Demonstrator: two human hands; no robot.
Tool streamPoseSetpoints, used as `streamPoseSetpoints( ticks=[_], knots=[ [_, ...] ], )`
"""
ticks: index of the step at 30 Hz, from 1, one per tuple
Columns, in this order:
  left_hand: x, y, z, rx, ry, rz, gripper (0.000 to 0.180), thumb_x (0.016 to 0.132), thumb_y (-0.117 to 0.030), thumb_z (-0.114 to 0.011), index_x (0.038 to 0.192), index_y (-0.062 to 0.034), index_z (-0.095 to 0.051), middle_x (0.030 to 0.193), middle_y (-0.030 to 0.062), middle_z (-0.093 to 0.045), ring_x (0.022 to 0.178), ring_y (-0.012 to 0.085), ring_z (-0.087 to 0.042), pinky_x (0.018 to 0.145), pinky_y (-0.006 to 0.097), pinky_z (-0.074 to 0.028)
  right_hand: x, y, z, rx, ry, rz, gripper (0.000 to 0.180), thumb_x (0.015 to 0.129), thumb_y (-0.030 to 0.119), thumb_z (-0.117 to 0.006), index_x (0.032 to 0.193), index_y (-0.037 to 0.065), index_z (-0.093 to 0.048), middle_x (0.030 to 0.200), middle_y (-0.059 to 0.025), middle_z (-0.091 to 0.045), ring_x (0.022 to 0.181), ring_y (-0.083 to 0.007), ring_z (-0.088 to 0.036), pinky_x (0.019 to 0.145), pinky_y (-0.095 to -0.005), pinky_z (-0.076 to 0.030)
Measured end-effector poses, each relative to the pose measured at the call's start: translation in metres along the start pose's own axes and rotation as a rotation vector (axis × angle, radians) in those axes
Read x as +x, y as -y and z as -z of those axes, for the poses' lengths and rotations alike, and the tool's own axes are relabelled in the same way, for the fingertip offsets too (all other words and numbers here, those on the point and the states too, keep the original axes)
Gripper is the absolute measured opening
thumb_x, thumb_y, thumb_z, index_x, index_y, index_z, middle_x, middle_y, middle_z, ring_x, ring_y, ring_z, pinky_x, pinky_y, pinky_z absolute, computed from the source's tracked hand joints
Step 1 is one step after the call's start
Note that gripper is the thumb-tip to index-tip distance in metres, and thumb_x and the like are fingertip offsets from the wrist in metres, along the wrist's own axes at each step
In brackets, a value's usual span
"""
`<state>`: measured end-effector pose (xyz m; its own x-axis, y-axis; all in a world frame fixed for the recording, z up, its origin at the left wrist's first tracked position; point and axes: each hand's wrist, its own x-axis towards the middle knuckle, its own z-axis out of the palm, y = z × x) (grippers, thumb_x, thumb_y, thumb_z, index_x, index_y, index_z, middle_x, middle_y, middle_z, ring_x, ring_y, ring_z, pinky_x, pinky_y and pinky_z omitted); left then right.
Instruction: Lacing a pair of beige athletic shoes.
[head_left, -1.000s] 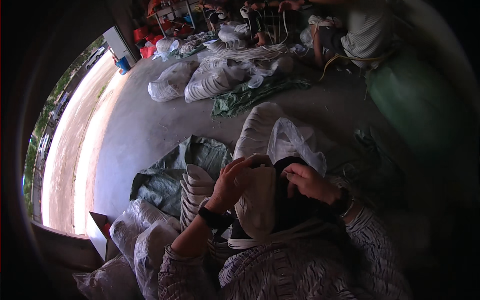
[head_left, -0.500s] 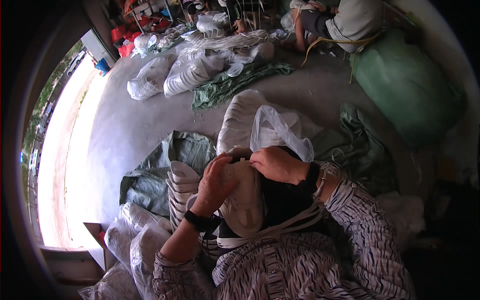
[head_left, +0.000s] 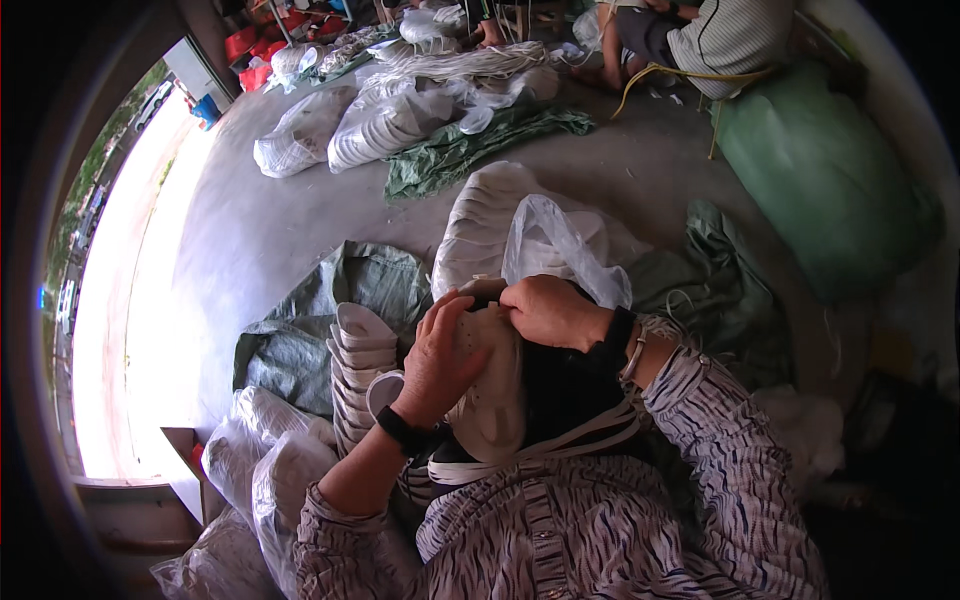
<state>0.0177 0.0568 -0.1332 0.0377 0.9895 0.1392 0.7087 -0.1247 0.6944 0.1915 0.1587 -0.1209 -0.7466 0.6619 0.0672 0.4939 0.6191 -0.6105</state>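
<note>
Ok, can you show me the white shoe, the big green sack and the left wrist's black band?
White shoe [head_left: 503, 385]: head view, its uncovered middle.
Big green sack [head_left: 830, 180]: head view, middle of its bulging side.
Black band [head_left: 402, 433]: head view, on its strap.

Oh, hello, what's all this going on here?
A seated person holds a pale shoe upper over their lap with the left hand. The right hand is closed at its far end; exactly what it pinches is hidden. White laces lie across the lap. A stack of similar pale pieces stands to the left.
</note>
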Motion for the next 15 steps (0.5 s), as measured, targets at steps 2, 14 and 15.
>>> streamPoseSetpoints(
  ticks=[2,14,15],
  knots=[
    [0.002,0.004,-0.001,0.000,0.007,0.017,0.069,0.067,-0.018,-0.071,0.128,-0.0106,-0.040,0.137,0.0155,-0.037,0.124,0.0342,-0.038,0.100,0.041,-0.037,-0.008,-0.003,0.002,0.004,-0.018,-0.002,0.011,0.078,0.009,-0.056,0.080,0.001,-0.063,0.072,-0.0162,-0.062,0.072,-0.0310,-0.062,0.063,-0.0381,-0.048],
    [-0.002,0.017,0.001,-0.126,0.062,-0.054,0.090,0.063,-0.022,-0.076,0.139,-0.0094,-0.028,0.142,0.0192,-0.028,0.131,0.0339,-0.031,0.104,0.041,-0.033,-0.016,-0.002,-0.002,-0.092,-0.010,0.206,0.012,0.080,0.008,-0.055,0.079,-0.001,-0.064,0.082,-0.0142,-0.060,0.071,-0.0255,-0.064,0.062,-0.0339,-0.051],
    [-0.005,0.024,0.003,-0.229,0.063,-0.048,0.091,0.064,-0.022,-0.076,0.140,-0.0092,-0.027,0.142,0.0203,-0.028,0.132,0.0336,-0.030,0.104,0.041,-0.032,-0.022,0.006,0.006,0.353,0.039,-0.006,0.013,0.083,0.007,-0.054,0.085,-0.002,-0.063,0.082,-0.0132,-0.061,0.068,-0.0208,-0.063,0.060,-0.0311,-0.051]
  ],
)
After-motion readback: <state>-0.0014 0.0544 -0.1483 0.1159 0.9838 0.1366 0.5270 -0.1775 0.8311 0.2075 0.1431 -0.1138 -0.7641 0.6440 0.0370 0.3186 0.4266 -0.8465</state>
